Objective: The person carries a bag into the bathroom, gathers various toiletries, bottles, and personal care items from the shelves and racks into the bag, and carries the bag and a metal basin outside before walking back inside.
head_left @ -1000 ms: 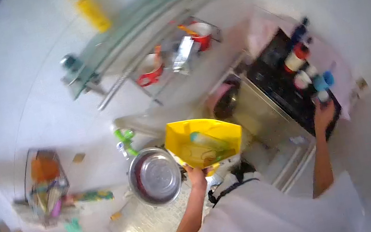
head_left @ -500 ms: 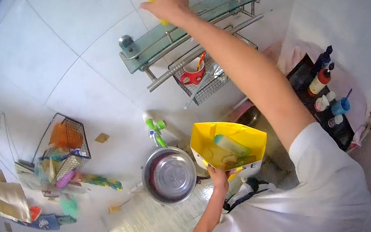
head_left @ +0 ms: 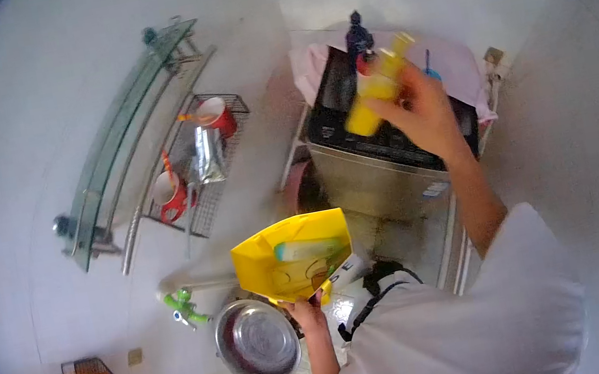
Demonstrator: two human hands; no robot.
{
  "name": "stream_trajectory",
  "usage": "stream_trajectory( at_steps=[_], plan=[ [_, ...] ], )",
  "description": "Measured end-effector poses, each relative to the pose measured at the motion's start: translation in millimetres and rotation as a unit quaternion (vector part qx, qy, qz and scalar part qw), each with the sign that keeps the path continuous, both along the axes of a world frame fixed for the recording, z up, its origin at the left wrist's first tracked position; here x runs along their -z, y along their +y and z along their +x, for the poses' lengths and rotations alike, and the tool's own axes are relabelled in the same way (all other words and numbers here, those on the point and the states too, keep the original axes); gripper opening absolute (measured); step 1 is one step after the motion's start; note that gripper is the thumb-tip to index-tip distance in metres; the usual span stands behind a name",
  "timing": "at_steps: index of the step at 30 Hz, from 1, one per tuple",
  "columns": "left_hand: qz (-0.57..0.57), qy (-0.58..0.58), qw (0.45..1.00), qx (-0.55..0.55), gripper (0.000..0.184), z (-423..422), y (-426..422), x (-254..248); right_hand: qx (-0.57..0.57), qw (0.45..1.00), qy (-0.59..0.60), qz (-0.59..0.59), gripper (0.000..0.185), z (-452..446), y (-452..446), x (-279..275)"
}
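Observation:
My right hand (head_left: 430, 116) is wrapped round a yellow pump bottle (head_left: 363, 119), tilted and slightly blurred, in the air in front of the washing machine (head_left: 358, 156). Lower down, my left hand (head_left: 308, 315) grips the near rim of a yellow open-topped bag (head_left: 255, 260), whose outside is pale with dark letters. Inside that bag lies a pale bottle (head_left: 309, 248) with a teal end; other contents are hard to make out.
On the left wall hang a glass shelf (head_left: 129, 105) and a wire rack (head_left: 219, 161) with two red mugs and a silver packet. A metal basin (head_left: 256, 343) sits below the green tap (head_left: 186, 307). A dark pump bottle (head_left: 358, 39) stands on the washing machine.
My right hand has lifted the yellow pump bottle off the glass shelf and carried it over to the washing machine's side. My view has turned right; my left hand still holds the bag.

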State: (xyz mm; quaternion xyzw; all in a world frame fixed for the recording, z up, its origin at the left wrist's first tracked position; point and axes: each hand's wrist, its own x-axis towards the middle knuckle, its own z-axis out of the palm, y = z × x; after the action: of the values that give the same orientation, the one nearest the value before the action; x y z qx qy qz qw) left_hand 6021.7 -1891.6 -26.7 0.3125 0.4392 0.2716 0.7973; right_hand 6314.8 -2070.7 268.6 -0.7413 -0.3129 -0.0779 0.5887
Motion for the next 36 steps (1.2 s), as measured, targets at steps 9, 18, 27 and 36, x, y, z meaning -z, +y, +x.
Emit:
stream_trajectory(
  at_steps=[9,18,27,36],
  plan=[
    [-0.029,0.062,0.997,-0.041,0.038,7,4,-21,0.338,0.936,0.096,-0.019,0.047,143,-219,265],
    [-0.013,0.072,0.997,-0.004,0.034,10,-12,-41,0.358,0.910,0.073,-0.198,0.053,171,-215,303],
    [-0.055,0.039,0.998,0.002,0.036,0,-25,-37,0.336,0.938,-0.056,-0.069,0.043,147,-243,332],
    [-0.062,-0.030,0.996,-0.053,0.050,4,-75,-33,0.021,0.900,0.363,-0.241,0.051,-67,-43,208]
  ],
)
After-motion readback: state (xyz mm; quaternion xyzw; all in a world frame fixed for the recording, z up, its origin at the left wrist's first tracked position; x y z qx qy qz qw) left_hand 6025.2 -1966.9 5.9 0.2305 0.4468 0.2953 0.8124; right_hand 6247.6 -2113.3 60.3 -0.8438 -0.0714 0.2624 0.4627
